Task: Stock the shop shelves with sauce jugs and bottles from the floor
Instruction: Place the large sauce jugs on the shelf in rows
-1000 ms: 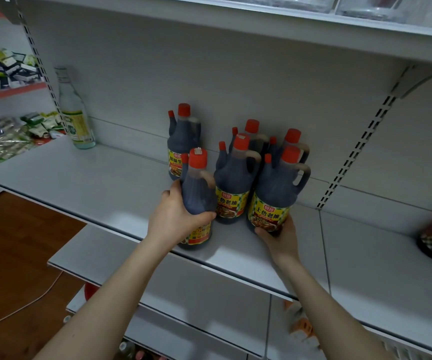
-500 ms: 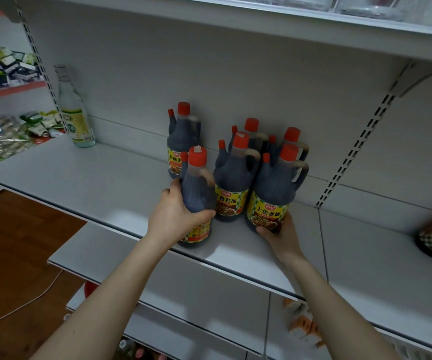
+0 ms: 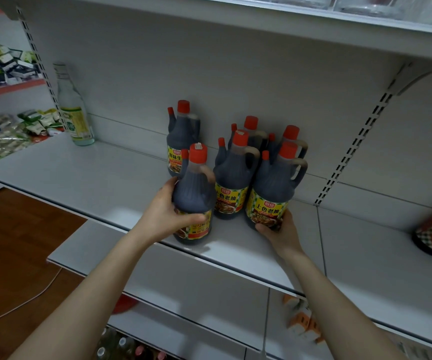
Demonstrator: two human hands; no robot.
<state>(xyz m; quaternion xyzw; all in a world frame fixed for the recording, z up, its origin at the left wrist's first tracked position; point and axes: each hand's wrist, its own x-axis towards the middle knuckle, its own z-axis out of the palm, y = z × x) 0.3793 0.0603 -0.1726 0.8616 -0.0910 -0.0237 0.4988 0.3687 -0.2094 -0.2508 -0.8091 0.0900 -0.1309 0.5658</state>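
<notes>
Nearest, the left grip point(image 3: 168, 216) curls round the body of a dark sauce jug point(image 3: 196, 196) that stands upright near the front edge of the shelf point(image 3: 92, 178). The right grip point(image 3: 279, 231) clasps the base of a second jug point(image 3: 272, 193) at three o'clock of the first. A third jug point(image 3: 231, 183) stands between and just behind them, three more jugs point(image 3: 252, 131) stand by the back wall at twelve o'clock, and a clear bottle point(image 3: 73, 113) stands well apart at ten o'clock.

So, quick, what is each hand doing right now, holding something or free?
Left hand: grips the front-left soy sauce jug round its body.
Right hand: holds the front-right soy sauce jug at its base.
</notes>
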